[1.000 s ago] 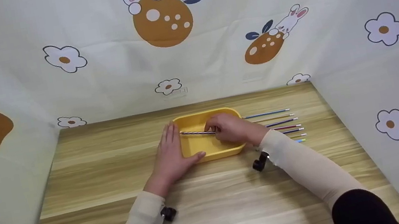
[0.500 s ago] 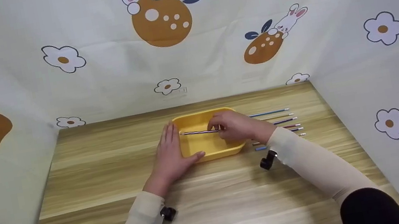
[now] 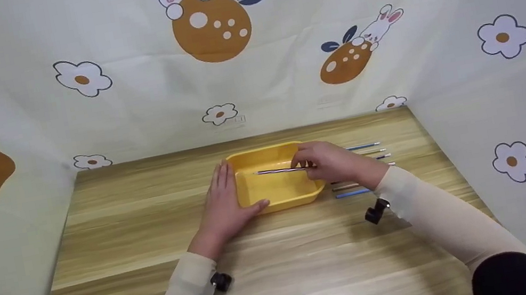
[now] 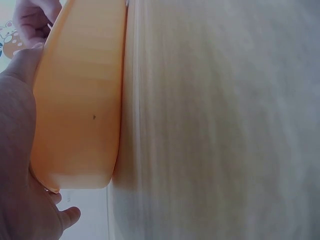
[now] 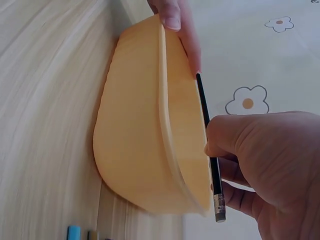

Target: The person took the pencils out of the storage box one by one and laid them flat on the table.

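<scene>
A yellow plastic basin [image 3: 278,204] stands on the wooden table. My left hand [image 3: 221,203] rests along its left end, fingers stretched over the far part and thumb on the near rim. My right hand [image 3: 333,162] pinches a dark striped pencil [image 3: 278,170] above the basin's right half. The pencil lies nearly level, its other end pointing left over the basin. In the right wrist view, the pencil's eraser end [image 5: 220,212] sticks out past the thumb [image 5: 225,135] and fingers.
Several pencils [image 3: 363,146] lie in a row on the table [image 3: 145,217] just right of the basin, partly hidden by my right hand and forearm. A blue one [image 3: 352,194] is nearest. Patterned cloth walls [image 3: 141,104] close off the back and both sides.
My right hand has moved right with the pencil, whose left end has come away from the basin's left end. The left hand and the basin have stayed in place.
</scene>
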Demonstrator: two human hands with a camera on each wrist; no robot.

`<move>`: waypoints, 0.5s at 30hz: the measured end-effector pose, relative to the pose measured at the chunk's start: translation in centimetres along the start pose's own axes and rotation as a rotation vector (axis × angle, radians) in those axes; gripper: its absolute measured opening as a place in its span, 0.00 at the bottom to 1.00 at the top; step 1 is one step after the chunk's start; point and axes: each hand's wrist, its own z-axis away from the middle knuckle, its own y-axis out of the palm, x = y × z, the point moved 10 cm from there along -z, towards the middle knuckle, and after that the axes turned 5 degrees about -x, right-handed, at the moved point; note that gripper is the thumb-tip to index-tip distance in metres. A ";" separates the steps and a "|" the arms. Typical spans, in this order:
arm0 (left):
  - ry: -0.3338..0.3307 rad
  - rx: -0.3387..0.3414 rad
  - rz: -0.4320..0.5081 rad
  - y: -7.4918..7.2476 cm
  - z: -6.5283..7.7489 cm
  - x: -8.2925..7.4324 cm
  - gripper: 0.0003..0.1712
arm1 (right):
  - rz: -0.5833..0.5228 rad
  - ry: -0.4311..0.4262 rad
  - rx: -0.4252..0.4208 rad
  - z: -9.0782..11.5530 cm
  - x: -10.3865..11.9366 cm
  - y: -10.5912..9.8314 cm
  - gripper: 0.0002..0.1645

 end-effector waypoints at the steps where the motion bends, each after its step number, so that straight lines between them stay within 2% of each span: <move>1: -0.001 0.002 -0.003 0.0 0.0 0.0 0.81 | 0.001 -0.005 -0.013 0.3 0.0 -0.3 0.21; 7: -0.006 0.010 -0.012 0.1 0.0 0.1 0.82 | -0.011 -0.021 -0.074 1.6 -0.3 -1.7 0.20; 15: 0.012 0.013 -0.023 0.2 -0.1 0.1 0.82 | -0.012 0.005 -0.101 3.3 -0.8 -3.0 0.13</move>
